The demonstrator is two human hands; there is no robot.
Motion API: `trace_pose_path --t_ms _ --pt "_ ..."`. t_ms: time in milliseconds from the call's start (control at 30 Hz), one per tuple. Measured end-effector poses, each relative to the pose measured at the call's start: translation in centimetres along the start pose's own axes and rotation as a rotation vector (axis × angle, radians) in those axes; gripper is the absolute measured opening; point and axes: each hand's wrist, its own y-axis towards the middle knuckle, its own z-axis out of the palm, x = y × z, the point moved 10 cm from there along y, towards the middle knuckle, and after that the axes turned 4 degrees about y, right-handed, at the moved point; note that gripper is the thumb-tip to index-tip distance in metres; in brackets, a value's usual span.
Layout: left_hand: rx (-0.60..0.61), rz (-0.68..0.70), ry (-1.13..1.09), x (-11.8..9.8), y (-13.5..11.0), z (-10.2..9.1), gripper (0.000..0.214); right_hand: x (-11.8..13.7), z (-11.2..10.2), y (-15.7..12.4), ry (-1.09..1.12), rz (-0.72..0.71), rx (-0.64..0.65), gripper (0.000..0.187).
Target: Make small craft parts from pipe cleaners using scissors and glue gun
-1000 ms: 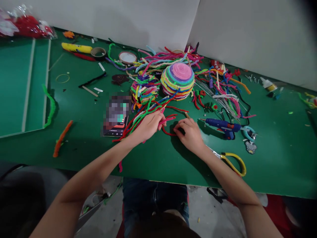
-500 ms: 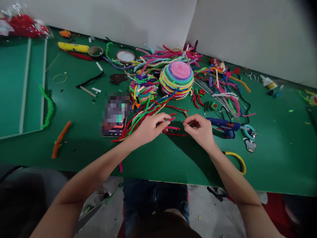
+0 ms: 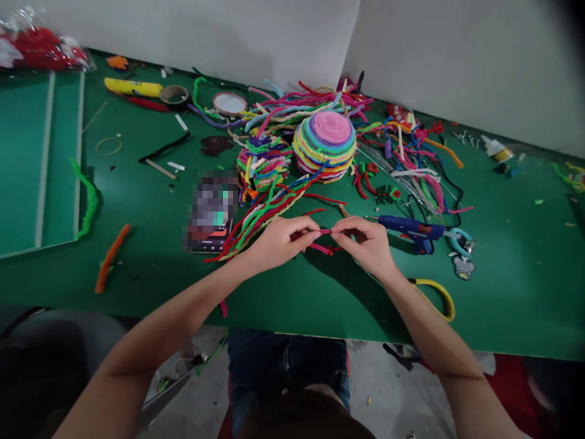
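My left hand [image 3: 278, 241] and my right hand [image 3: 368, 244] meet over the green table [image 3: 292, 292], fingertips pinched together on a pink and red pipe cleaner [image 3: 322, 233]. More red pipe cleaner ends [image 3: 326, 249] trail just under the hands. A long bundle of mixed-colour pipe cleaners [image 3: 260, 213] runs from my left hand up toward a striped, dome-shaped coil of pipe cleaners [image 3: 325, 145]. A smaller multicoloured coil [image 3: 262, 164] sits left of the dome.
A blue glue gun [image 3: 409, 228] lies right of my right hand, yellow-handled scissors [image 3: 434, 296] near the front edge. A phone [image 3: 211, 213] lies left of the bundle. Loose pipe cleaners [image 3: 411, 158], tape rolls [image 3: 176, 94], an orange pipe cleaner [image 3: 111, 256] and a glue bottle [image 3: 496, 148] scatter about.
My right hand has lifted off the table and moved up and inward. Both hands now pinch the pink and red pipe cleaner together, where earlier they were apart.
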Motion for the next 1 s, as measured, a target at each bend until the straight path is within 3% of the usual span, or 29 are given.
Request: trace_pose_path --t_ms 233,1000 --pt "-0.026 0.007 0.061 0.11 -0.06 -0.04 0.019 -0.26 -0.41 -0.45 -0.029 0.053 -0.076 0.023" --pt "-0.006 -0.034 0.129 0.63 -0.12 0.25 0.02 -0.18 0.01 -0.37 -0.092 0.034 -0.033 0.023"
